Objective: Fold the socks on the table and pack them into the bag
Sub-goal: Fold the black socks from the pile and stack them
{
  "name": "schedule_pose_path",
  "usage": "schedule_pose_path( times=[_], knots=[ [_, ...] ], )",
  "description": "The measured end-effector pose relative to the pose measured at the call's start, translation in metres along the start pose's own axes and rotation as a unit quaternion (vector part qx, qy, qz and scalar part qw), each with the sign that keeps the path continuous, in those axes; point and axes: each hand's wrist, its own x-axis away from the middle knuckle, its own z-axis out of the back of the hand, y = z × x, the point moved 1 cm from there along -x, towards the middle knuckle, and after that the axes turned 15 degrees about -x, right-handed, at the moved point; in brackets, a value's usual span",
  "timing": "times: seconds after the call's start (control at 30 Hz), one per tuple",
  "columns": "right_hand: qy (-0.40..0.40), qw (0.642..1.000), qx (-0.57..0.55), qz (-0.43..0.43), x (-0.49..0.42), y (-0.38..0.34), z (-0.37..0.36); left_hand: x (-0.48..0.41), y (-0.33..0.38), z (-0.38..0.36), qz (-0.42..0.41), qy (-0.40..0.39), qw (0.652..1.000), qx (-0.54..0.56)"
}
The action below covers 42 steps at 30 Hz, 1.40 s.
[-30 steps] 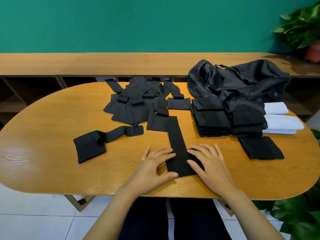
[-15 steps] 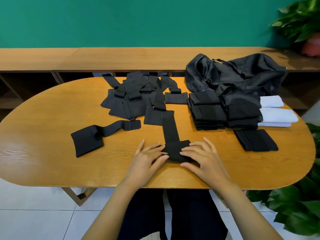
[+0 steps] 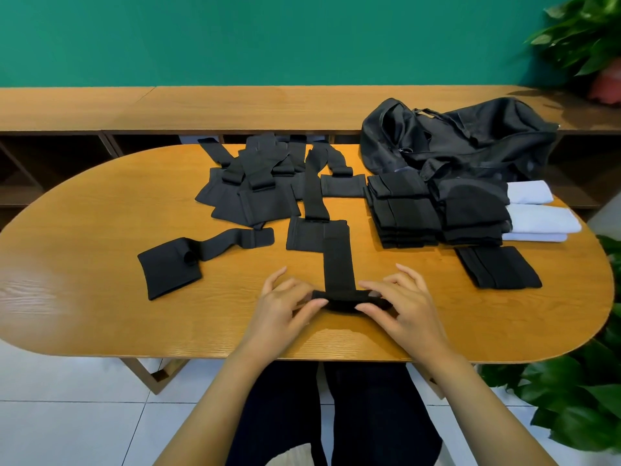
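**Black knit on the fold, both hands in**

Black sock (image 3: 337,257) lies as a long flat strip, well in front of the bag (image 3: 470,142) and off to its left, running toward the near edge of the table (image 3: 100,317). Its near end is turned up into a thick fold (image 3: 339,300), and that's where the action is. The left hand (image 3: 285,311) pinches the fold's left end, fingers curled onto it. The right hand (image 3: 405,309) grasps the right end the same way. Neither hand is free.

How will it handle? Light, limp and stretchy by the look of it, so it should sag or spring open once pressure comes off. It looks neither fragile nor slippery on the wood. Best purchase, I'd say, is at the two ends of the fold, so the layers sit square.

Outward now: folded black stacks (image 3: 403,213) sit just in front of the bag, with white folded socks (image 3: 541,218) beside them under the bag's right end. One flat folded pair (image 3: 497,267) lies further out. Left of the bag is an unfolded heap (image 3: 258,190), and further left a lone loose sock (image 3: 171,267). The bag lies slumped, and I cannot tell whether its mouth is open.
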Motion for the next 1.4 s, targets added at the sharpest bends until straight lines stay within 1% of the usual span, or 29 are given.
schedule_pose_path(
  times=[0.1,0.23,0.3,0.47,0.6,0.73,0.87,1.0,1.07,1.13,1.2,1.33,1.4],
  knots=[
    [0.005,0.999,-0.018,-0.032,-0.001,0.001,0.0,-0.001,0.0,0.001,0.037,0.003,0.999,0.03],
    [-0.001,0.999,-0.006,-0.036,0.0,0.004,-0.002,-0.001,0.0,0.004,0.072,0.024,0.994,0.085],
    [-0.006,0.999,-0.006,-0.046,0.0,0.006,-0.002,-0.002,-0.001,0.004,0.078,0.024,0.993,0.082],
    [0.017,0.996,-0.035,-0.086,0.0,0.008,-0.002,-0.003,-0.001,0.003,0.077,0.009,0.997,0.024],
    [0.029,0.986,-0.082,-0.143,0.001,0.009,-0.002,-0.003,0.002,0.005,0.096,-0.003,0.993,0.064],
    [0.028,0.983,-0.099,-0.152,0.0,0.007,-0.001,-0.002,0.002,0.004,0.097,-0.014,0.993,0.068],
    [0.014,0.985,-0.075,-0.155,0.0,0.011,-0.002,-0.003,-0.002,0.001,0.09,-0.031,0.995,0.031],
    [0.004,0.982,-0.062,-0.178,-0.002,0.014,-0.003,-0.005,0.0,-0.001,0.058,-0.076,0.994,-0.055],
    [-0.009,0.982,-0.041,-0.186,-0.005,0.013,-0.002,-0.005,0.0,-0.002,0.048,-0.082,0.992,-0.08],
    [-0.036,0.98,-0.018,-0.193,-0.008,0.011,-0.002,-0.004,0.0,-0.003,0.055,-0.077,0.992,-0.086],
    [-0.057,0.981,0.016,-0.183,-0.012,0.008,-0.004,-0.004,-0.001,-0.004,0.064,-0.066,0.991,-0.098],
    [-0.038,0.985,0.07,-0.152,-0.008,0.009,-0.006,-0.005,-0.002,-0.004,0.079,-0.032,0.989,-0.122],
    [-0.051,0.986,0.085,-0.131,-0.008,0.007,-0.007,-0.009,-0.003,-0.003,0.081,-0.028,0.988,-0.129]
  ],
)
